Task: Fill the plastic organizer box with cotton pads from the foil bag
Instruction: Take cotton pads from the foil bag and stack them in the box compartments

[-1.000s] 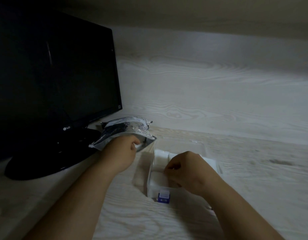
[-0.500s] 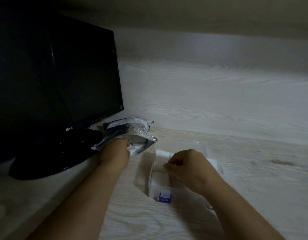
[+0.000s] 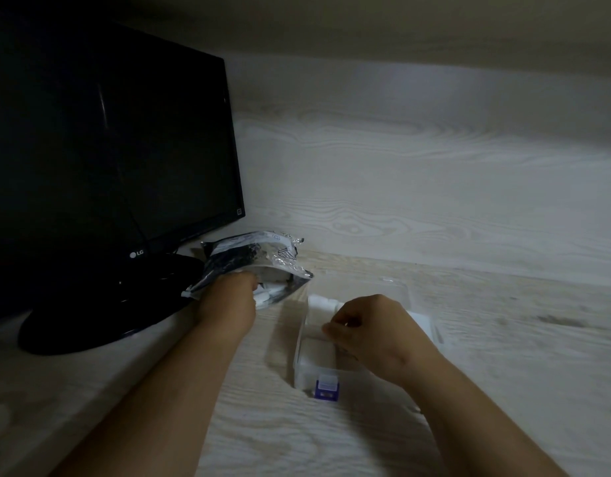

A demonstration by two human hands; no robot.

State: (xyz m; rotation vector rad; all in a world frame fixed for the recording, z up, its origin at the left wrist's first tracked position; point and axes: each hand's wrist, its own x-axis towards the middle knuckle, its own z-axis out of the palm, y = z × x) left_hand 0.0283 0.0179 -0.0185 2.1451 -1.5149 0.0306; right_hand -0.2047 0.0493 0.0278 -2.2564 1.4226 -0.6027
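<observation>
Your left hand (image 3: 228, 299) is in the mouth of the bag (image 3: 259, 253), its fingers hidden among the pads (image 3: 268, 295), so its grip cannot be told. Your right hand (image 3: 376, 333) curls over the box (image 3: 298, 359), thumb at the white stack (image 3: 318, 347) inside. Whether it pinches one is unclear. The bag lies by the monitor (image 3: 108, 149), with the box just beside it on the desk (image 3: 503, 339).

You are working over a bench (image 3: 263, 425) that is showing pale, whitish wood grain, and the back panel (image 3: 417, 184) is carrying the same wavy grain. The monitor (image 3: 108, 149) is showing glossy black with a white logo (image 3: 136, 254). The foil bag (image 3: 252, 259) is glinting silver with dark print. The cotton pads (image 3: 319, 349) are showing white inside the clear organizer box (image 3: 299, 358), whose clasp (image 3: 326, 390) is showing violet-blue.
</observation>
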